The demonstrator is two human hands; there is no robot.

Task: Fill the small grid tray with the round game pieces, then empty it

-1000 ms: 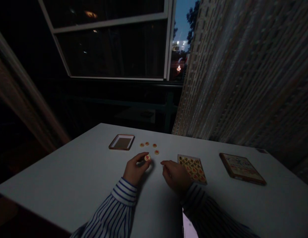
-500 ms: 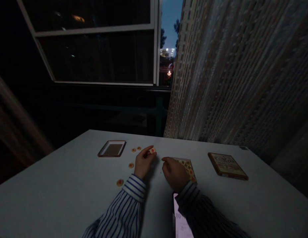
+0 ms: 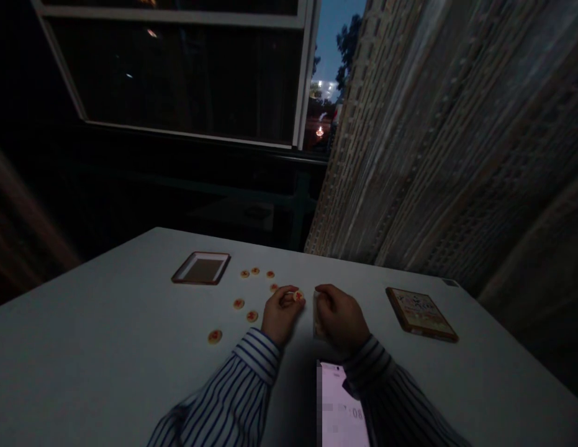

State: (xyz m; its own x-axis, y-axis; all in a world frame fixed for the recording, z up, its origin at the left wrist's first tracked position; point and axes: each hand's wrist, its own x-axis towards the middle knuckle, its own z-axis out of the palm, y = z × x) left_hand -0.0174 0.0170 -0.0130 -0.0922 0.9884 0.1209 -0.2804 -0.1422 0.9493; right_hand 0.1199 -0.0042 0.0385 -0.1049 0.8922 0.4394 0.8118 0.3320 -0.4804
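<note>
My left hand is closed in a pinch on a round Chinese chess piece with a red character, above the white table. My right hand is curled beside it, over a shallow tray that it mostly covers. Whatever those right fingers may hold is hidden. More round pieces lie loose left of my hands, among them one near the left fingertips, one farther back and one nearest me.
An open, shallow lid or box half lies at the back left. Toward the right is a flat box with a printed cover. A lit phone sits partly beneath my right forearm. Window and curtain stand beyond the table.
More pieces now lie on the table left of my hands. Both hands have shifted slightly to the right in view, and my right hand covers more of the tray. The camera view has tilted.
</note>
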